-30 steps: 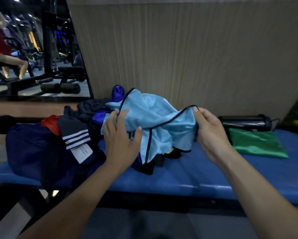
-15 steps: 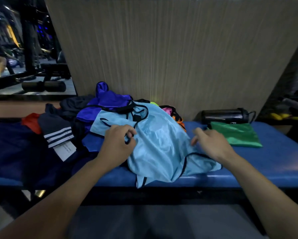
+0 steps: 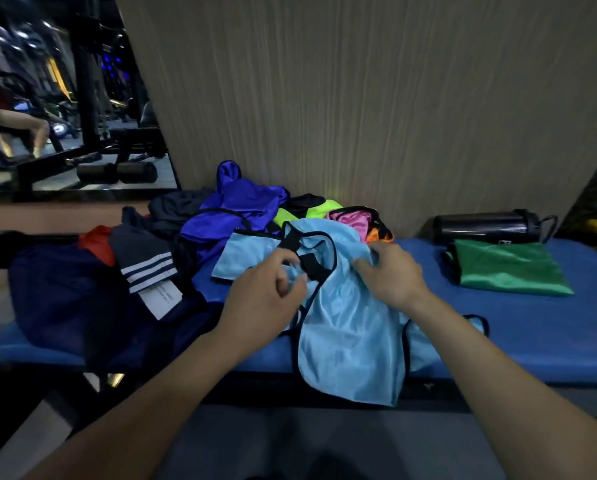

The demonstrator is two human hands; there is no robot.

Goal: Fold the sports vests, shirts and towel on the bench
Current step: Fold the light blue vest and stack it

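- Head view: a light blue vest (image 3: 345, 327) with black trim lies on the blue padded counter (image 3: 532, 334), its lower part hanging over the counter's near edge.
- The left hand (image 3: 266, 299) sits on the vest's left side near the neckline; its fingers (image 3: 283, 271) are curled, with thumb and forefinger closing at the black strap (image 3: 312, 268). Whether they actually pinch the strap, I cannot tell.
- The right hand (image 3: 394, 275) rests on the vest's upper right part, knuckles up; its fingers (image 3: 366, 263) are bent into the cloth and bunch it.
- Behind the light blue vest, against the wood-grain wall (image 3: 359, 98), is a loose heap: a purple vest (image 3: 234, 209) behind and to the left, a neon yellow-green vest (image 3: 311, 211) straight behind, a pink vest (image 3: 350, 220) and an orange piece (image 3: 376, 233) behind and to the right.
- Left of the light blue vest lie a dark grey garment with white stripes (image 3: 144, 261) with a white label (image 3: 160, 299), a red piece (image 3: 98, 244) and a big navy garment (image 3: 65, 299).
- Well to the right of the light blue vest, apart from it, a green vest (image 3: 508, 271) lies folded flat on the counter.
- Just behind the green vest a black bottle (image 3: 487, 228) lies on its side.
- Far to the left of the light blue vest, beyond the wall's edge, gym machines (image 3: 93, 133) stand in dim light.
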